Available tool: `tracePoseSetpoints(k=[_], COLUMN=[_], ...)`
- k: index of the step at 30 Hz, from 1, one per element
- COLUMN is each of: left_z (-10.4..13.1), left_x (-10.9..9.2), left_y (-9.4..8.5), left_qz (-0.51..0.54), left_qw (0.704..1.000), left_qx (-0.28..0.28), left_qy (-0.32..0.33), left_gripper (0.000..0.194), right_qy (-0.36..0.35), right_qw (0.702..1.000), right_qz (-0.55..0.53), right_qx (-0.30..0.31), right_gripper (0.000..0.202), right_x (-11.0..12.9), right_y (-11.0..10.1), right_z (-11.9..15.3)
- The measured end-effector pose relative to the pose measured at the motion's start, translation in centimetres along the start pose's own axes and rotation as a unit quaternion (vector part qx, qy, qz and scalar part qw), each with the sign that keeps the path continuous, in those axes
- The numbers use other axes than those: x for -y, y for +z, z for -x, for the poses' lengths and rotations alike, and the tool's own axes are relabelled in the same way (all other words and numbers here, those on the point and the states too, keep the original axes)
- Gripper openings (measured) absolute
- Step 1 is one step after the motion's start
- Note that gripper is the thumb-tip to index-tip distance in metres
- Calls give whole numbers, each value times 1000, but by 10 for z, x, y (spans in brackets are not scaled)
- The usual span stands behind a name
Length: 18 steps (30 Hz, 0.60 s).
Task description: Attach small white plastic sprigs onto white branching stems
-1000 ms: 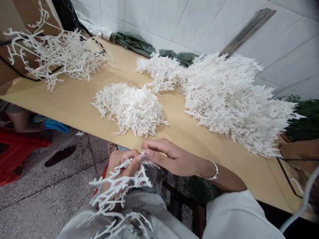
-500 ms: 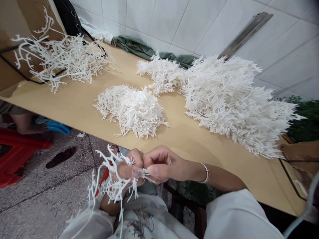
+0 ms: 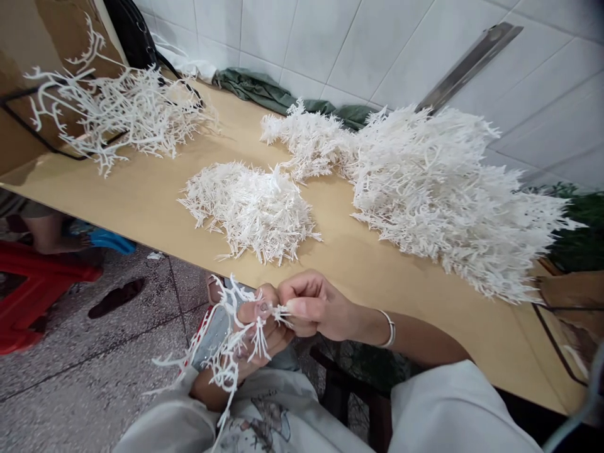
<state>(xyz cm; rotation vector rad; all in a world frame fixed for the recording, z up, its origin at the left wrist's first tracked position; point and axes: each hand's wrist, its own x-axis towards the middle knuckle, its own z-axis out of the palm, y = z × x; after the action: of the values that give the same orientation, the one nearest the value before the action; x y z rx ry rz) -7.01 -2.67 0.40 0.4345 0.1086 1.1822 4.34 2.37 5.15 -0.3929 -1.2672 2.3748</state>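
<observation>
My left hand [image 3: 262, 324] is closed on a bunch of white branched stems [image 3: 229, 352], which hang down over the wrist towards my lap. Thumb and fingers of my right hand [image 3: 314, 308] pinch a small white sprig [image 3: 282, 313] at the left hand's fingertips. Both hands are close together, in front of the table's near edge. Just beyond them lies a heap of small white sprigs [image 3: 252, 211]. A larger white heap [image 3: 448, 195] spreads over the right side of the table. Longer white branches [image 3: 136, 113] are piled at the far left.
The tan table [image 3: 330, 245] runs along a tiled wall. Green cloth [image 3: 255, 88] and a black bag [image 3: 129, 34] lie at its back. On the floor at left are a red stool [image 3: 42, 289] and a dark slipper [image 3: 116, 297]. Another person's leg shows there.
The bunch in my left hand has swung and shifted slightly right. My right hand has moved a little up and right, and more of the sprig shows between the hands.
</observation>
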Motion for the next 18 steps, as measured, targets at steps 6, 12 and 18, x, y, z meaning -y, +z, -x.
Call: tracePoseSetpoints(k=[6,12,18], left_z=[-5,-11,-6], left_x=[-9,-22,-24], left_y=[-16,1,-2], left_qz=[28,-18,-141], left_qw=[991,983,966], left_qx=[5,120,-33], left_qy=[132,136,214], left_gripper=[62,54,43], right_qy=[-30,-98,-155], right_qw=[999,991,927], right_qz=[-34,94,334], right_qx=[30,6,-76], right_gripper=[32,29,29], right_x=[-6,1,29], right_y=[4,-2,-19], right_z=[3,1,-5])
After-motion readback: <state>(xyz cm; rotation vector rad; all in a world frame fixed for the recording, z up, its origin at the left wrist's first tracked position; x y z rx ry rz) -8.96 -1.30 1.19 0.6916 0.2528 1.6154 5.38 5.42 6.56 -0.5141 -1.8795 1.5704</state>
